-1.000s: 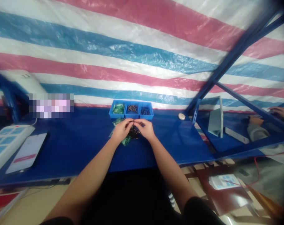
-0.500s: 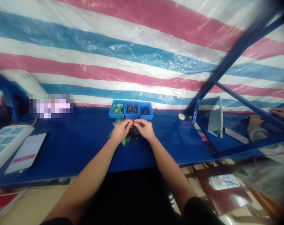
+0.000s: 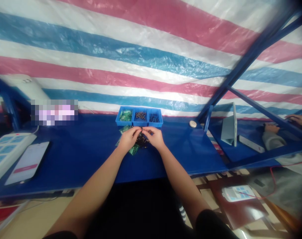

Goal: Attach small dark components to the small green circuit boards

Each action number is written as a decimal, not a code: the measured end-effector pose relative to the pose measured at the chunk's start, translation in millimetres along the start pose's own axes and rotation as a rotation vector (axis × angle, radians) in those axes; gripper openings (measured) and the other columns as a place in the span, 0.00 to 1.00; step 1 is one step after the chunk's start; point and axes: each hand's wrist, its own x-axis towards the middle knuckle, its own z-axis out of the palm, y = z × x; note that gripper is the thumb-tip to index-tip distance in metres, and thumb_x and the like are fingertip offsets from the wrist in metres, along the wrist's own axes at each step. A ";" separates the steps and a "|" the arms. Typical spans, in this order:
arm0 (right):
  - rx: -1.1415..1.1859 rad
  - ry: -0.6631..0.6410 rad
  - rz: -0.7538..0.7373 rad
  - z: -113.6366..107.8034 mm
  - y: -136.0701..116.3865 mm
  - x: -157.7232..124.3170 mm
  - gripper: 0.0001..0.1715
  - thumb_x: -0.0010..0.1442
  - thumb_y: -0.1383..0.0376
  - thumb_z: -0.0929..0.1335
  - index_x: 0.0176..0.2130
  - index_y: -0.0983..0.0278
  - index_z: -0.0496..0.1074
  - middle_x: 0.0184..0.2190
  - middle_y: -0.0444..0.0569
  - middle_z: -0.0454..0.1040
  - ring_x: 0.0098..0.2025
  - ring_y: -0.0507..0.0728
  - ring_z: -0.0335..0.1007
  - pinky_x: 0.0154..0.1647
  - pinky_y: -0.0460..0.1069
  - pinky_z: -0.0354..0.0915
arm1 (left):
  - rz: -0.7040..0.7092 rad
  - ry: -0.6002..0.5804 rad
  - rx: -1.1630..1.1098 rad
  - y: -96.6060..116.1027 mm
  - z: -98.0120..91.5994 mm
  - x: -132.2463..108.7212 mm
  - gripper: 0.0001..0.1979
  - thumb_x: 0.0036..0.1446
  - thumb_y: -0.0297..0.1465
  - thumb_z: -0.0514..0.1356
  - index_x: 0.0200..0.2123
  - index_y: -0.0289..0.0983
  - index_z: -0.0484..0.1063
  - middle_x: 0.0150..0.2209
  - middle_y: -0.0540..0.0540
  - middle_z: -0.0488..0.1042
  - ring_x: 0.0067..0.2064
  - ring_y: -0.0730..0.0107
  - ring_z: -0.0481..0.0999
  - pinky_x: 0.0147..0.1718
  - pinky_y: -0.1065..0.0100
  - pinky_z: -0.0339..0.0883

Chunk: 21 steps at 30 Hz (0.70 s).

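Observation:
My left hand and my right hand meet fingertip to fingertip over the blue table, just in front of a blue tray with three compartments. Both hands are pinched on a small dark part held between them. Under the hands lies a heap of small dark parts and several green pieces. The tray holds green pieces on the left, dark metal parts in the middle and dark blue ones on the right.
A white phone and a white device with blue squares lie at the table's left. A small round white object sits right of the tray. Another person's hands work at a bench beyond a blue frame. A striped tarp hangs behind.

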 end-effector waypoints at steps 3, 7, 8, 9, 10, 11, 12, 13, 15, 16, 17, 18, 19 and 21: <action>-0.009 0.004 0.000 0.2 -0.4 0.0 0.12 0.56 0.57 0.71 0.40 0.59 0.79 0.38 0.48 0.80 0.35 0.56 0.75 0.39 0.51 0.72 | -0.010 -0.008 -0.001 0.5 -0.1 -0.1 0.14 0.64 0.39 0.52 0.42 0.41 0.74 0.40 0.48 0.78 0.39 0.68 0.77 0.40 0.69 0.68; -0.009 0.015 -0.002 0.1 -1.1 0.2 0.12 0.56 0.57 0.71 0.39 0.59 0.79 0.37 0.48 0.80 0.35 0.56 0.75 0.39 0.51 0.72 | -0.026 -0.005 -0.003 0.5 0.3 -0.8 0.15 0.64 0.41 0.52 0.45 0.41 0.73 0.38 0.48 0.78 0.36 0.69 0.77 0.36 0.70 0.68; -0.010 0.019 -0.001 -0.1 -1.1 0.3 0.12 0.56 0.57 0.71 0.39 0.59 0.79 0.38 0.48 0.80 0.35 0.56 0.76 0.39 0.51 0.72 | -0.033 -0.003 0.001 0.2 0.4 -1.0 0.15 0.64 0.41 0.53 0.46 0.41 0.72 0.36 0.48 0.78 0.34 0.69 0.77 0.35 0.70 0.68; -0.010 0.022 -0.001 -0.2 -1.0 0.4 0.12 0.56 0.57 0.71 0.39 0.59 0.79 0.38 0.48 0.80 0.36 0.56 0.76 0.40 0.51 0.72 | -0.040 -0.001 0.006 -0.1 0.5 -1.3 0.15 0.63 0.41 0.53 0.47 0.41 0.72 0.34 0.49 0.77 0.32 0.70 0.76 0.34 0.70 0.68; -0.008 0.024 -0.001 -0.4 -0.8 0.4 0.12 0.56 0.58 0.71 0.39 0.59 0.79 0.38 0.48 0.80 0.36 0.57 0.76 0.40 0.51 0.72 | -0.043 0.001 0.010 -0.6 0.6 -1.4 0.16 0.63 0.41 0.53 0.48 0.41 0.72 0.33 0.50 0.77 0.31 0.71 0.76 0.33 0.71 0.68; -0.005 0.024 -0.002 -0.5 -0.6 0.4 0.12 0.56 0.58 0.71 0.39 0.59 0.79 0.37 0.48 0.80 0.36 0.57 0.76 0.40 0.51 0.72 | -0.042 0.003 0.013 -1.1 0.9 -1.6 0.16 0.63 0.41 0.54 0.48 0.41 0.72 0.32 0.50 0.77 0.30 0.71 0.75 0.33 0.71 0.68; -0.002 0.023 -0.004 -0.6 -0.3 0.3 0.12 0.56 0.58 0.71 0.40 0.60 0.79 0.37 0.48 0.80 0.36 0.56 0.76 0.40 0.51 0.72 | -0.038 0.006 0.014 -1.6 1.2 -1.6 0.16 0.63 0.41 0.54 0.48 0.41 0.72 0.32 0.50 0.77 0.30 0.72 0.75 0.33 0.71 0.68; 0.001 0.021 -0.005 -0.7 -0.1 0.3 0.13 0.56 0.58 0.71 0.40 0.60 0.79 0.37 0.48 0.80 0.36 0.56 0.76 0.40 0.51 0.72 | -0.035 0.008 0.015 -2.1 1.7 -1.6 0.15 0.63 0.41 0.53 0.47 0.41 0.72 0.32 0.50 0.77 0.31 0.71 0.75 0.34 0.71 0.68; 0.002 0.019 -0.007 -0.6 0.2 0.1 0.13 0.56 0.58 0.71 0.40 0.60 0.79 0.37 0.48 0.80 0.36 0.56 0.76 0.40 0.50 0.72 | -0.029 0.011 0.016 -2.9 2.7 -1.4 0.15 0.63 0.41 0.53 0.46 0.41 0.73 0.35 0.49 0.78 0.33 0.71 0.76 0.35 0.71 0.68; 0.002 0.019 -0.010 -0.6 0.2 0.0 0.13 0.56 0.58 0.71 0.40 0.60 0.79 0.37 0.48 0.80 0.36 0.56 0.76 0.40 0.50 0.72 | -0.025 0.014 0.016 -3.1 3.0 -1.2 0.15 0.63 0.41 0.53 0.45 0.41 0.74 0.36 0.48 0.78 0.35 0.70 0.77 0.36 0.71 0.69; 0.002 0.018 -0.013 -0.5 0.2 -0.1 0.13 0.56 0.58 0.71 0.40 0.60 0.79 0.38 0.48 0.80 0.36 0.56 0.76 0.39 0.50 0.72 | -0.019 0.016 0.015 -3.3 3.2 -1.0 0.14 0.63 0.40 0.53 0.44 0.41 0.74 0.38 0.48 0.79 0.36 0.69 0.77 0.38 0.70 0.69; 0.004 0.015 -0.015 -0.3 0.1 -0.2 0.13 0.56 0.58 0.71 0.40 0.60 0.79 0.38 0.48 0.80 0.35 0.56 0.76 0.39 0.49 0.72 | -0.011 0.018 0.013 -3.3 3.2 -0.8 0.14 0.63 0.40 0.53 0.43 0.41 0.75 0.40 0.47 0.79 0.38 0.68 0.78 0.40 0.69 0.69; 0.007 0.012 -0.018 -0.2 0.1 -0.4 0.13 0.57 0.58 0.71 0.40 0.60 0.79 0.37 0.48 0.80 0.35 0.55 0.76 0.39 0.49 0.72 | -0.002 0.020 0.011 -3.2 3.1 -0.5 0.14 0.64 0.40 0.53 0.43 0.41 0.75 0.41 0.47 0.79 0.40 0.67 0.78 0.42 0.69 0.69; 0.017 0.006 -0.028 -0.1 0.1 -0.5 0.13 0.57 0.58 0.71 0.40 0.60 0.80 0.37 0.48 0.80 0.35 0.55 0.76 0.39 0.49 0.72 | 0.010 0.025 0.010 -2.9 2.3 -0.1 0.14 0.64 0.39 0.52 0.42 0.41 0.75 0.42 0.47 0.79 0.42 0.66 0.78 0.44 0.67 0.69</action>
